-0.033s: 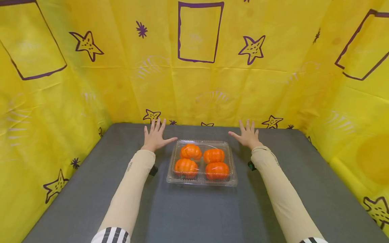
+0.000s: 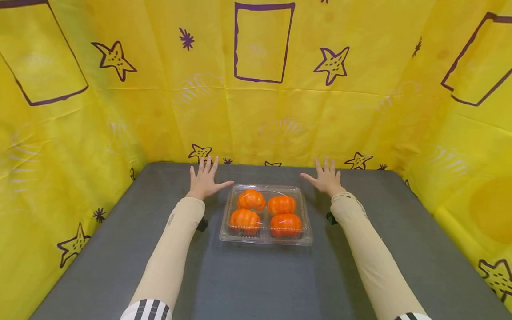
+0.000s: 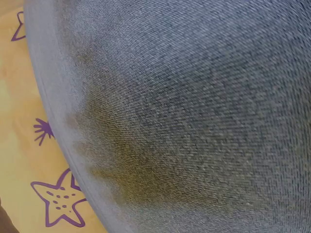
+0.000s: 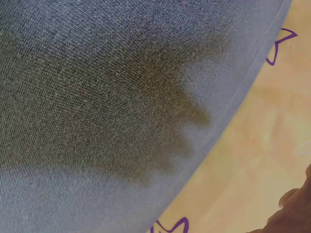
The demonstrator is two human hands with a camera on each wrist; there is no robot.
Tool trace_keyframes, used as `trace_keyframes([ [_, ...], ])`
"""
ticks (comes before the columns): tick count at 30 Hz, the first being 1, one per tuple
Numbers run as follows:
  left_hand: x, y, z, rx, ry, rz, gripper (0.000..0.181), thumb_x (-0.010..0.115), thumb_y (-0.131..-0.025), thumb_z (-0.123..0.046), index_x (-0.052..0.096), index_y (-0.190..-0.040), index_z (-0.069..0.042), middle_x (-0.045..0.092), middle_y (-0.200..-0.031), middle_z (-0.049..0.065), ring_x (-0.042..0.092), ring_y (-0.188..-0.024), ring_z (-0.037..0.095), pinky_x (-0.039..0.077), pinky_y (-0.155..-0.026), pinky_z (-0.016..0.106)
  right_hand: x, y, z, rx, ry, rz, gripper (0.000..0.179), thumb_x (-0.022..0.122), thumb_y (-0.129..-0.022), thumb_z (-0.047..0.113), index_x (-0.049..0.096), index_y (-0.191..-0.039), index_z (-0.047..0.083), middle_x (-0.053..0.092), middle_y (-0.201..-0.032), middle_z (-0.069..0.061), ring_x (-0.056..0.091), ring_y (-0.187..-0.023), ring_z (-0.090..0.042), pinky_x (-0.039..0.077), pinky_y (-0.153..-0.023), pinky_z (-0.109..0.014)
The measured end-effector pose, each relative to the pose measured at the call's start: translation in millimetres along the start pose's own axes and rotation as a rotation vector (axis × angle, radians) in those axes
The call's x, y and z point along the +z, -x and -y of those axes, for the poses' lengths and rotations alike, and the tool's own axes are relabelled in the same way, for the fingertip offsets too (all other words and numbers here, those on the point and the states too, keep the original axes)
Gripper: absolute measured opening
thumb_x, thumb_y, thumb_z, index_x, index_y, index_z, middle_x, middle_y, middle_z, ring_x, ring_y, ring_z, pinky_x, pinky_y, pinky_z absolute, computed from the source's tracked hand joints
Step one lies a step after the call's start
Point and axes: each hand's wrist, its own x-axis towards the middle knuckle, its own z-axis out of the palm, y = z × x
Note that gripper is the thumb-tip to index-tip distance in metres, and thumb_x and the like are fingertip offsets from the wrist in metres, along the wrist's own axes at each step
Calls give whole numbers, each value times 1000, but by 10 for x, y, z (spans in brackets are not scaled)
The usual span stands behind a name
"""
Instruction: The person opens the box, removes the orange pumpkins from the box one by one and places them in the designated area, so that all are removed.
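A clear plastic clamshell box [image 2: 266,241] lies on the grey table in the head view, its lid apparently closed. Inside are several small orange pumpkins [image 2: 251,200], in two rows. To the box's left, my left hand [image 2: 203,183] is held with its fingers spread and its thumb pointing toward the box's far left corner. On the other side, my right hand [image 2: 327,181] has its fingers spread too, apart from the box. Neither hand holds anything. Only a bit of the right hand [image 4: 295,209] enters the right wrist view; hand shadows fall on the cloth in both wrist views.
Grey fabric covers the table [image 2: 256,280]. Yellow curtains [image 2: 168,120] with purple stars and rectangles enclose its back and both sides. Both forearms wear beige sleeves [image 2: 172,249], with a small dark device [image 2: 331,218] under each wrist.
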Motion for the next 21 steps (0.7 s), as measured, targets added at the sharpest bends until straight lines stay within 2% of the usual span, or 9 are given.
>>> trace_keyframes([
  [9,-10,-7,-25,1,17,-7,102,36,-71,-78,0,-145,-18,-6,-148,11,-12,-132,31,-18,-94,56,34,20,20,4,-69,-11,90,32,-85,65,-2,-143,4,-17,-141,-27,-21,-125,-44,-4,-95,-64],
  [17,-41,-5,3,-8,30,9,101,38,-72,-76,-3,-144,-19,-8,-147,11,-18,-130,26,-20,-93,56,18,-2,13,0,-59,-14,93,30,-83,68,-3,-143,5,-14,-142,-28,-22,-124,-43,-4,-95,-64],
  [21,-51,-5,10,13,20,-11,101,40,-72,-76,1,-145,-17,-4,-148,12,-14,-131,28,-17,-93,58,30,-20,-7,-11,-48,-27,92,29,-83,68,-3,-143,5,-14,-142,-28,-22,-125,-42,-4,-95,-63],
])
